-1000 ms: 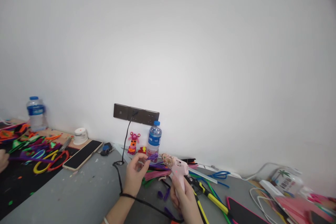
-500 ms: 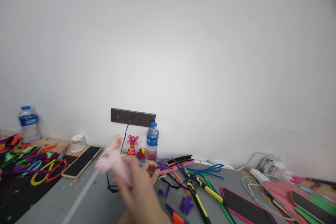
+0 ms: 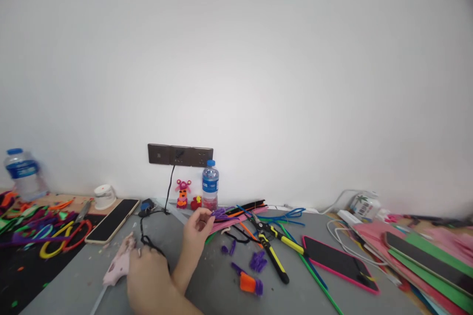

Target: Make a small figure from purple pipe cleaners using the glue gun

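Observation:
My right hand (image 3: 150,275) reaches across to the left over my left forearm. Its fingers are closed on a pale pink hot glue gun (image 3: 118,266), low at the table top. The nozzle end points away from me, and a clear glue stick (image 3: 98,301) sticks out of its rear toward the lower left. Part of the gun is hidden by my hand. Further right, my left hand (image 3: 197,231) is raised and pinches a purple pipe cleaner shape (image 3: 221,213). Below it lie coiled purple pipe cleaner pieces (image 3: 257,261) and an orange and purple piece (image 3: 248,283).
Yellow-black pliers (image 3: 273,251), loose pipe cleaners (image 3: 314,280) and a pink-edged tablet (image 3: 340,263) lie to the right. A water bottle (image 3: 210,187) and a small pipe cleaner figure (image 3: 182,194) stand by the wall. A phone (image 3: 113,221), scissors (image 3: 76,236) and a black cord (image 3: 148,241) are left.
My right hand has carried the glue gun left and down to the table top. My left hand still pinches the purple piece, now more fully in view. The camera view has shifted slightly.

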`<state>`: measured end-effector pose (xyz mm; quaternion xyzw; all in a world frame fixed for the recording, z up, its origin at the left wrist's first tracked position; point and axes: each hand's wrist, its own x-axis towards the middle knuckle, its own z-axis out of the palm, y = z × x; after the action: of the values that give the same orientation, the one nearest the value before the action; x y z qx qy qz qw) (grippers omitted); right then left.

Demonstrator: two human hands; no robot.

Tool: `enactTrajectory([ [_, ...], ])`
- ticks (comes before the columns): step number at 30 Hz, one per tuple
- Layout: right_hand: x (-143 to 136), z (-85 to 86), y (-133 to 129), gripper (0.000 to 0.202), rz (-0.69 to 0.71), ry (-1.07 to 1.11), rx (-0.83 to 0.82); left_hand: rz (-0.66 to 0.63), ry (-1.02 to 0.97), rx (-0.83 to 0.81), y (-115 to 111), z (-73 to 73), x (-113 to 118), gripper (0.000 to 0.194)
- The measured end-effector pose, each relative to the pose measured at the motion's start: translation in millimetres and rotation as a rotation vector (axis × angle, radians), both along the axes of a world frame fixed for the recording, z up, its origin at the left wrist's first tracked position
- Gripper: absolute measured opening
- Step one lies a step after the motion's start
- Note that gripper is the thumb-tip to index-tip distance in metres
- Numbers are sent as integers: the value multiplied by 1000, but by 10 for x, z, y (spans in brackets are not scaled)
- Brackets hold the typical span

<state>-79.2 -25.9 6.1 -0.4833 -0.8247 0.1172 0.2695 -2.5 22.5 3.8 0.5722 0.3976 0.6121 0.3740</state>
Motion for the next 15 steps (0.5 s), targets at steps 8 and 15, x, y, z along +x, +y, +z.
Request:
enactTrajectory([
  [8,1574,690,-445,14,115,246,-200,-21,63,-14,35,10,-36,17],
  [15,2747,525,-119,23,-163,-4,-392,-27,109,-10,21,63,-64,15],
])
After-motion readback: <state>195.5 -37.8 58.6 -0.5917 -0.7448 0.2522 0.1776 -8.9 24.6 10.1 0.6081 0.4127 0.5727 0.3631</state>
